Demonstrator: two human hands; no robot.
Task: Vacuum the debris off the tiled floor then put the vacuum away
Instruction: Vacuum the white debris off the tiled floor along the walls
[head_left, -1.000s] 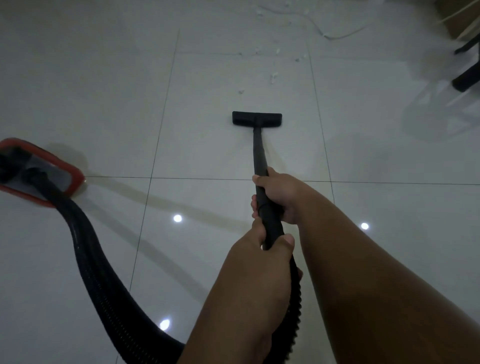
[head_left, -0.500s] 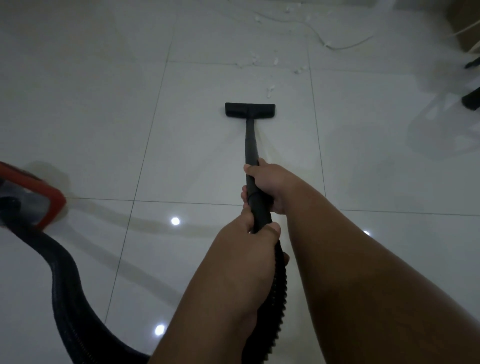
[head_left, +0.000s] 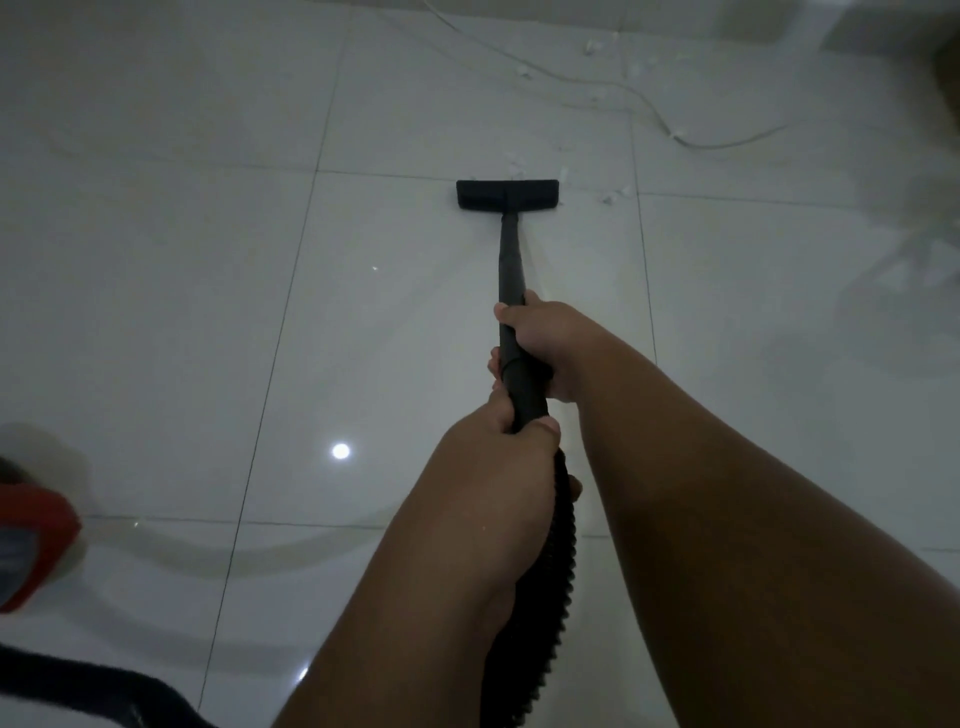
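Observation:
Both hands grip the black vacuum wand. My right hand holds it further forward, my left hand behind it where the ribbed hose begins. The flat black nozzle rests on the white tiled floor, just short of a grout line. Small white debris bits lie right of and beyond the nozzle, with more farther back. The red vacuum body shows at the left edge, mostly cut off.
A thin white cable snakes across the tiles beyond the debris. The hose loops along the bottom left. Blurred chair or furniture shapes stand at the right. A white object sits at the top edge.
The nozzle has been pushed forward to the grout line, over the debris piece that lay just ahead of it. The view advanced; the red vacuum body slid toward the lower left edge.

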